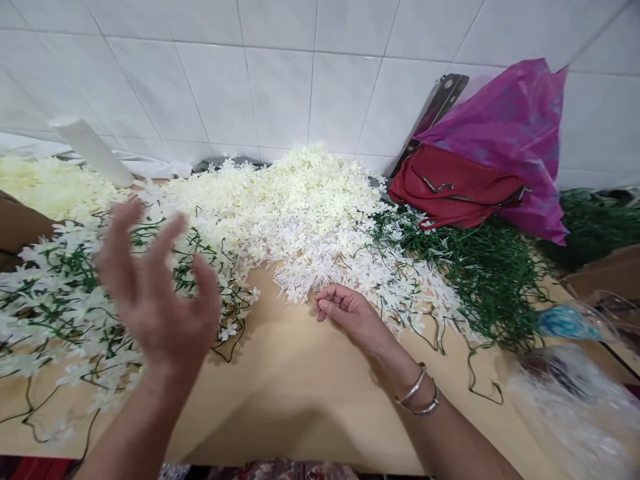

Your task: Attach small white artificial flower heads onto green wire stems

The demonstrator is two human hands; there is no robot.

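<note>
My left hand (157,293) is raised above the left part of the table, slightly blurred, its fingers spread and nothing in them. Below and behind it lie white artificial flowers with green wire stems (75,300). My right hand (347,310), with two silver bangles (421,393) on the wrist, is low over the table with its fingers curled and thumb against them. What it pinches, if anything, is too small to make out. Right by its fingertips is a heap of thin white flower stamens (313,270). Cream artificial blossoms (315,187) are piled behind.
Green stems (495,280) are heaped on the right. A red handbag (455,183) and a purple plastic bag (520,127) lean near the tiled wall (280,87). Clear plastic (580,413) lies at the right edge. A white roll (93,152) stands tilted at the back left.
</note>
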